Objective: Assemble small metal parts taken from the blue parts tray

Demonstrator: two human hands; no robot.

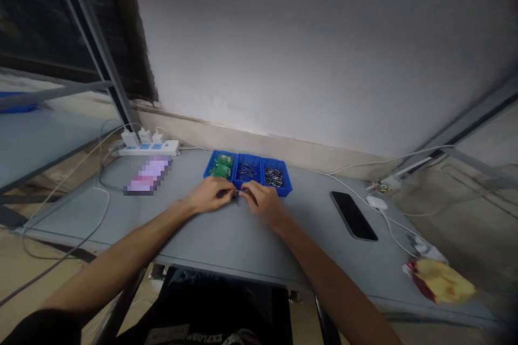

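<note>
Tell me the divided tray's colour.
The divided plastic tray is bright blue, clearest in the head view.

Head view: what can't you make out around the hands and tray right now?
What the fingers pinch: head view, mostly hidden by the left hand and right hand.
Parts in the blue divided tray: head view, too small to identify.
Flat item left of the tray: head view, pixelated.

Blue divided tray (247, 173) blocks the hands (208, 195) (263, 202) going forward
</note>
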